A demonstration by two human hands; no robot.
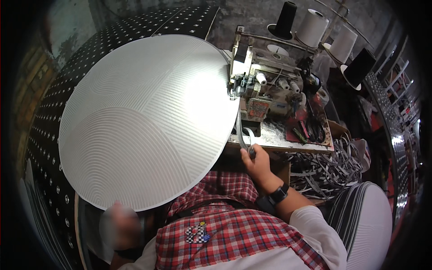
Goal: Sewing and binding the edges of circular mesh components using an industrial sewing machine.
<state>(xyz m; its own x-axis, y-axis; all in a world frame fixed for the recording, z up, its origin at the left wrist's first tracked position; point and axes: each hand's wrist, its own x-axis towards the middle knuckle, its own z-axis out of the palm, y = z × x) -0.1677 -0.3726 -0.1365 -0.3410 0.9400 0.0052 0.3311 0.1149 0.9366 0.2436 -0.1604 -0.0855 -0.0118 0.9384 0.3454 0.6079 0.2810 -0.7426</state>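
Note:
A large round light-grey mat with ribbed arcs lies flat before me, its right edge at the needle area of an overlock sewing machine. A bright lamp spot shines on it there. My right hand is closed around a narrow grey strip that runs down from the machine beside the mat's edge. A dark bit shows at its fingers, too small to name. My left hand is at the mat's near left edge, smeared by motion, so its fingers cannot be read.
Cones of black thread and white thread stand behind the machine. Tangled offcut strips fill a box at right. A stack of round mats stands near my right side. The mat rests on a black table with metal studs.

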